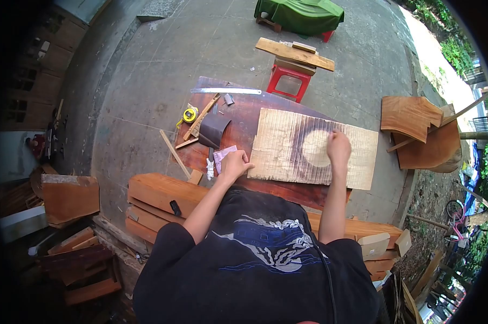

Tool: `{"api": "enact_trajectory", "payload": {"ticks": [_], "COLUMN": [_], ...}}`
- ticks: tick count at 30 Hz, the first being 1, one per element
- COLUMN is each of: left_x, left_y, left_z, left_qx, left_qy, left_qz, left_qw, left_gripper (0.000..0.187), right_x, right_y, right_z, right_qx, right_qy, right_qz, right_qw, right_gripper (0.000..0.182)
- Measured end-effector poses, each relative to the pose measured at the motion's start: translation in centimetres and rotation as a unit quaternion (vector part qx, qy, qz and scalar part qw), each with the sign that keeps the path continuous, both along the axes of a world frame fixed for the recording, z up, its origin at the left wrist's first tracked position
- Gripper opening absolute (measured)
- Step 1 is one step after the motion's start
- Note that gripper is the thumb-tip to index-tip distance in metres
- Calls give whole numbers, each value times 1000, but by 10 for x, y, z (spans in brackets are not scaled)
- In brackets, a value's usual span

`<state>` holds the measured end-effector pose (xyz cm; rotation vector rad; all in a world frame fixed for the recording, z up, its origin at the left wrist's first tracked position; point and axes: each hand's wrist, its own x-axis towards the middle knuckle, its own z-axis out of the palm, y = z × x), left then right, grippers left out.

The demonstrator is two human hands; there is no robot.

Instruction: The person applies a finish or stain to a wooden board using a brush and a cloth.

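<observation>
A pale, ridged wooden board (273, 140) with a dark ring burnt or stained around a light round centre lies on a dark reddish table (243, 110). My right hand (339, 147) is closed, knuckles up, over the right side of that ring; whatever its fingers hold is hidden. At the board's lower left edge is my left hand (235, 164), its fingers bent and thumb drawn close to them. A pink cloth or paper (224, 154) lies beside my left hand, with a crumpled white piece (210, 168) left of it.
A dark sheet (214, 133), wooden strips (202, 116), a yellow tape measure (189, 114) and a metal ruler (226, 91) lie on the table's left and far side. Beyond stands a red stool (289, 81) bearing planks. Wood slabs (411, 119) are at right.
</observation>
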<state>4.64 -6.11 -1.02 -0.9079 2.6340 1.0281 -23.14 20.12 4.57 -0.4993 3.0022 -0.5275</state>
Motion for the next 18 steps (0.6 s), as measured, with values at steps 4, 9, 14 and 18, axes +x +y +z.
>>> {"api": "enact_trajectory", "payload": {"ticks": [4,9,14,18], "left_x": [-3,-1,3,3], "left_y": [-1,-2,-1,-2], "left_z": [7,-1,3,-2], "left_qx": [23,32,31,9], "left_qy": [-26,-29,-25,4], "left_qz": [1,19,32,13], "left_qw": [999,999,999,1000], "left_gripper": [39,39,39,38], "right_x": [82,18,-23,50], "right_y": [-112,-55,-19,-119], "right_z": [5,4,-12,-22], "right_qx": [-111,-155,10,-46], "right_qy": [-21,-144,35,61], "right_qz": [269,59,-22,190], "right_qw": [956,976,999,979], "right_gripper": [22,34,28,18]}}
